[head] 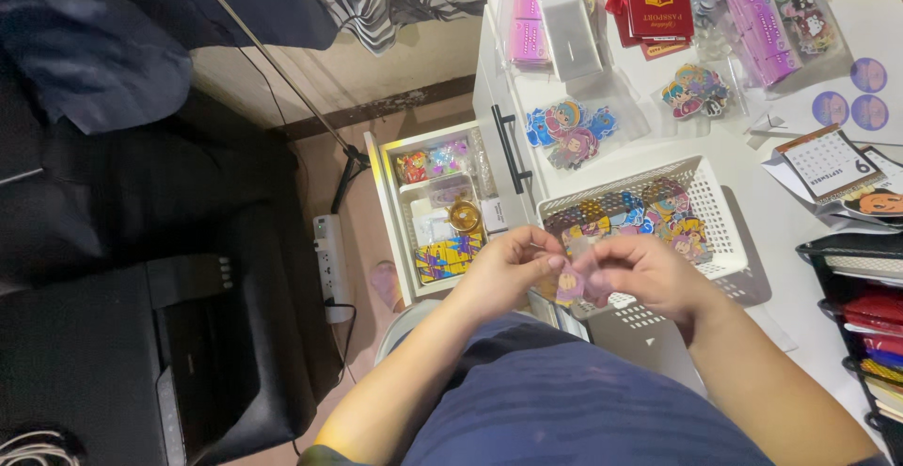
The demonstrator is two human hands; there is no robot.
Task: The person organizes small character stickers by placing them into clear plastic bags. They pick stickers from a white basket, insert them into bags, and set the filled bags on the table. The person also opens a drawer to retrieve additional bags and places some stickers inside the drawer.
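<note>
Small sticker (569,284), half hidden, pinched between left hand (508,271) and right hand (649,275).

Floor: tan (362,240), bare, seen between the furniture; dark skirting strip (376,109) along its far edge.
Desk: white top (752,174), right half of view; white cabinet (494,99) at its left end with a black handle (513,151).
Drawer: pulled open (386,198), white, low by the floor.
Power strip: white (331,264), lying on the floor, black cable (273,62) running up and away.
Left side: black box-like unit (141,353); dark cloth (85,43) above it.
Right edge: black stacked trays (847,259).
Light: even, indoor, soft shadows.
</note>
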